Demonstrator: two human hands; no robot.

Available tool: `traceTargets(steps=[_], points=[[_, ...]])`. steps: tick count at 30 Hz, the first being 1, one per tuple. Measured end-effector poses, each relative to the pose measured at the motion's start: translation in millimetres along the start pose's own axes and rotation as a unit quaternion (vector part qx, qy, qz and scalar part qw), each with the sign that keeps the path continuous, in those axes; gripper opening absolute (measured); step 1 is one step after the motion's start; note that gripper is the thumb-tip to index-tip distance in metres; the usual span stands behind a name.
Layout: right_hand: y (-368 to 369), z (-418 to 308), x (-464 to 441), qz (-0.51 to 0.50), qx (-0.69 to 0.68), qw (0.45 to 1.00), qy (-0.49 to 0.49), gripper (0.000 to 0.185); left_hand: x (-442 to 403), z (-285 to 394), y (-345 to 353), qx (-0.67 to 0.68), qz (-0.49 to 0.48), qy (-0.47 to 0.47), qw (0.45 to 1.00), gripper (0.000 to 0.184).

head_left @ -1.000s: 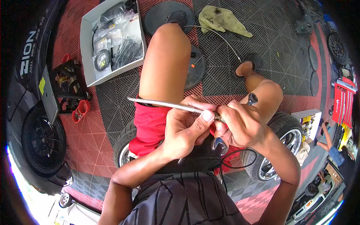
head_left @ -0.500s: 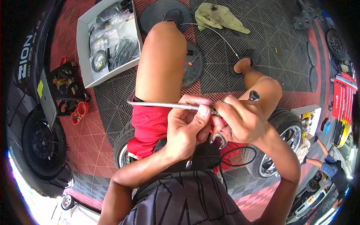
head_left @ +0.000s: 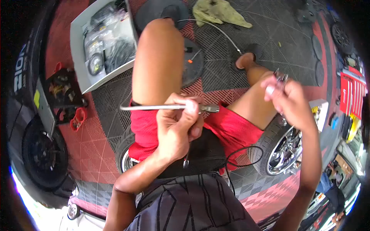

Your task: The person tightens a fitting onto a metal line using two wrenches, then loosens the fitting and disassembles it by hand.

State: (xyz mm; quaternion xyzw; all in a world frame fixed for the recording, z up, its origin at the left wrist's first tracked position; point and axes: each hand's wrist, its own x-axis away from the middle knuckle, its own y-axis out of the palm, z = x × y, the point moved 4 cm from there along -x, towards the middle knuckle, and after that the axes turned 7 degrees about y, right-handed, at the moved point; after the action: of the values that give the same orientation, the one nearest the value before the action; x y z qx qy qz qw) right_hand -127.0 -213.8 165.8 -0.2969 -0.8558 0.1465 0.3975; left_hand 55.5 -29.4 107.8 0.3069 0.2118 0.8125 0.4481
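Observation:
My left hand (head_left: 175, 129) is closed around a thin braided metal hose (head_left: 144, 107) above my lap. The hose runs out to the left of the fingers, and its metal end fitting (head_left: 210, 109) sticks out to the right. Another metal hose end (head_left: 186, 163) hangs below that hand, over the black bag on my lap. Off to the right, apart from the hose, my right hand (head_left: 291, 102) grips a shiny wrench (head_left: 281, 76). Motion blurs this hand, and its fingers hide the wrench's middle.
A white box (head_left: 77, 57) of bagged parts lies at upper left. Beyond my feet are a yellowish cloth (head_left: 221, 13) and another braided hose (head_left: 219, 29). Wheels (head_left: 275, 154) flank my seat. A dark car (head_left: 19, 115) stands left, a red tool chest (head_left: 350, 92) far right.
My right hand has moved away from the hose fitting, up and to the right, carrying the wrench. My left hand keeps the hose and has shifted slightly left; the fitting is now uncovered.

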Motion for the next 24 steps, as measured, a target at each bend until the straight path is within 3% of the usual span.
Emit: traceTargets(steps=[1,2,3,5,7,9,13,15,17,21,22,24], points=[[-9.7,9.0,-0.7,-0.021,-0.153,0.983,0.095,0.026,-0.9,-1.5,-0.6,-0.017,0.008,-0.008,1.0,0.019],[-17.3,13.5,-0.9,0.042,-0.265,0.962,0.046,0.028,-2.5,-3.8,-1.1,-0.037,0.013,0.005,0.999,0.022],[-24.5,17.4,-0.7,0.051,-0.367,0.929,0.01,0.031,-3.0,-6.1,-4.7,0.051,0.018,-0.003,0.999,0.007],[-30.7,44.7,-2.5,0.118,-0.391,0.913,0.007,0.034,-4.6,-3.6,1.3,0.002,0.035,0.013,0.999,0.017],[-30.5,74.0,-5.3,0.158,-0.399,0.903,-0.01,0.034,-5.2,-6.7,-4.0,0.03,-0.022,0.031,0.999,0.018],[-38.4,94.6,5.7,0.257,-0.334,0.906,0.028,0.031,-5.9,-3.2,0.2,0.057,-0.012,0.016,0.998,0.009],[-56.9,126.3,43.9,0.339,-0.41,0.846,-0.018,0.018,-7.3,0.4,-2.1,0.043,-0.01,0.021,0.999,0.015],[-59.6,145.2,64.7,0.316,-0.418,0.852,-0.014,0.017,-8.7,-0.9,-2.2,0.006,-0.02,0.022,1.0,0.022],[-54.1,168.1,86.5,0.357,-0.387,0.85,0.019,0.012,-9.6,-1.8,0.4,0.01,-0.006,0.009,1.0,0.022],[-21.6,193.7,131.7,0.306,-0.2,0.918,0.156,0.02,-14.0,0.6,3.1,0.014,0.04,0.006,0.999,0.023],[-7.5,200.6,135.2,0.301,-0.178,0.927,0.132,0.022,-15.6,0.5,3.0,0.014,0.046,0.005,0.999,0.024],[20.4,211.8,143.3,0.241,-0.073,0.952,0.175,0.023,-18.8,-1.0,2.8,0.023,0.043,0.005,0.999,0.027]])
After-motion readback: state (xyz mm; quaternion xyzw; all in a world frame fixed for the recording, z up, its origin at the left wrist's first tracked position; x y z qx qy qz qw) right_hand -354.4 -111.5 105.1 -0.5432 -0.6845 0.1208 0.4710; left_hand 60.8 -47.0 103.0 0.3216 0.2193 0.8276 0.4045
